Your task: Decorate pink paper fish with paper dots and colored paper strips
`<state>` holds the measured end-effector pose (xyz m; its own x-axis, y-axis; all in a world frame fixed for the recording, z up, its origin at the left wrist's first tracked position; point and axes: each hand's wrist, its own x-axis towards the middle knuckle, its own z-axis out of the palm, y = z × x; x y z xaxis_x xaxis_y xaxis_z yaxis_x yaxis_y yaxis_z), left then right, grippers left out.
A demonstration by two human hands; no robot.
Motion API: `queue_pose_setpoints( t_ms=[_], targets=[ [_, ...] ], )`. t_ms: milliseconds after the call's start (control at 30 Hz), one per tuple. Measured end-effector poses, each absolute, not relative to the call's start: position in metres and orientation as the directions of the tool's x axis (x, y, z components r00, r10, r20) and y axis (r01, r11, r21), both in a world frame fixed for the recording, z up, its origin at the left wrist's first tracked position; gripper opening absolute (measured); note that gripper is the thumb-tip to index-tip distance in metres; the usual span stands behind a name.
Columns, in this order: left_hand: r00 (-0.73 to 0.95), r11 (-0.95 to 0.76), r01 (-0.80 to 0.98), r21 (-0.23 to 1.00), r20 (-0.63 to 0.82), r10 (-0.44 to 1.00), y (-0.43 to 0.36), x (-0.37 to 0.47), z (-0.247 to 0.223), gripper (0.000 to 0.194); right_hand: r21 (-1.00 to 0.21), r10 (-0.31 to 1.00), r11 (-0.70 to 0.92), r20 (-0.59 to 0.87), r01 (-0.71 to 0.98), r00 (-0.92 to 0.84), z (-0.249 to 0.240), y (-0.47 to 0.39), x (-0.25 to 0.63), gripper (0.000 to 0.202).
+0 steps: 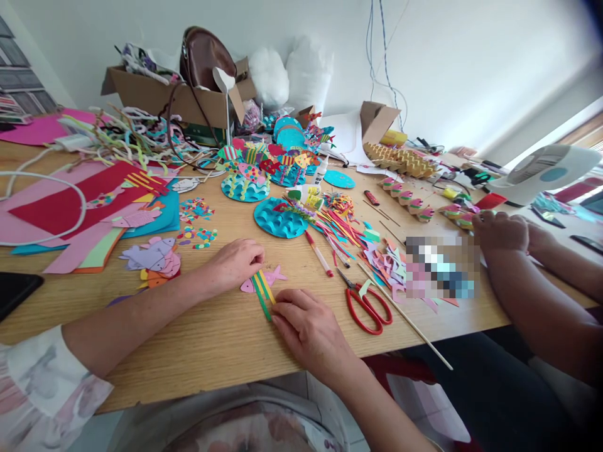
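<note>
A pink paper fish lies flat on the table, with a green paper strip and a yellow paper strip laid across its body. My left hand has its fingertips closed at the upper ends of the strips, just above the fish. Lower down, my right hand pinches the yellow strip near its bottom end; the green strip's end lies beside the fingertips. Red-handled scissors rest open to the right, next to a thin wooden stick. Cut paper fish are piled left of my left forearm.
Blue wavy discs and a glue bottle stand farther back. Paper scraps and a red-capped pen lie to the right. Coloured sheets cover the left side. Another person's hands work at the right.
</note>
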<state>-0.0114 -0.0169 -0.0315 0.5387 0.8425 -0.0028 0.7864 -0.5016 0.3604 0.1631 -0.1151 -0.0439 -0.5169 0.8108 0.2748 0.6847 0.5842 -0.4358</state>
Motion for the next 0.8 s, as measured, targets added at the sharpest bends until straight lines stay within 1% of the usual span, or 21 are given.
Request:
queue_pose_setpoints(
  t_ms=[100, 167, 233, 300, 367, 467, 533, 633, 733, 800],
  targets=[
    [0.556, -0.528, 0.780, 0.335, 0.015, 0.831, -0.017, -0.014, -0.026, 0.014, -0.520, 0.823, 0.562, 0.276, 0.643, -0.496, -0.038, -0.115, 0.171, 0.019],
    [0.612, -0.599, 0.751, 0.278, 0.048, 0.790, -0.023, -0.017, -0.021, 0.018, -0.553, 0.835, 0.543, 0.279, 0.632, -0.474, -0.032, -0.111, 0.177, 0.020],
    [0.700, -0.700, 0.687, 0.196, 0.081, 0.710, -0.035, -0.018, -0.017, 0.021, -0.555, 0.842, 0.535, 0.284, 0.637, -0.460, -0.025, -0.104, 0.183, 0.020],
    [0.773, -0.781, 0.606, 0.150, 0.122, 0.623, -0.053, -0.018, -0.018, 0.024, -0.539, 0.846, 0.531, 0.284, 0.654, -0.452, -0.019, -0.094, 0.186, 0.020],
    [0.812, -0.821, 0.560, 0.113, 0.125, 0.571, -0.072, -0.017, -0.024, 0.024, -0.519, 0.848, 0.527, 0.273, 0.673, -0.454, -0.013, -0.084, 0.185, 0.022],
    [0.829, -0.847, 0.531, 0.028, 0.193, 0.525, -0.094, -0.016, -0.036, 0.026, -0.483, 0.841, 0.536, 0.232, 0.693, -0.489, -0.010, -0.068, 0.176, 0.031],
    [0.830, -0.844, 0.535, -0.028, 0.204, 0.519, -0.102, -0.015, -0.042, 0.026, -0.440, 0.821, 0.564, 0.207, 0.699, -0.532, -0.010, -0.058, 0.168, 0.033],
    [0.822, -0.830, 0.551, -0.084, 0.224, 0.523, -0.105, -0.014, -0.046, 0.028, -0.376, 0.790, 0.602, 0.156, 0.704, -0.593, -0.013, -0.045, 0.155, 0.031],
    [0.821, -0.825, 0.553, -0.113, 0.243, 0.517, -0.107, -0.013, -0.049, 0.029, -0.350, 0.790, 0.595, 0.087, 0.723, -0.607, -0.016, -0.037, 0.147, 0.026],
    [0.820, -0.824, 0.556, -0.110, 0.235, 0.522, -0.107, -0.013, -0.050, 0.027, -0.346, 0.790, 0.590, 0.056, 0.730, -0.611, -0.018, -0.035, 0.144, 0.025]
  ],
)
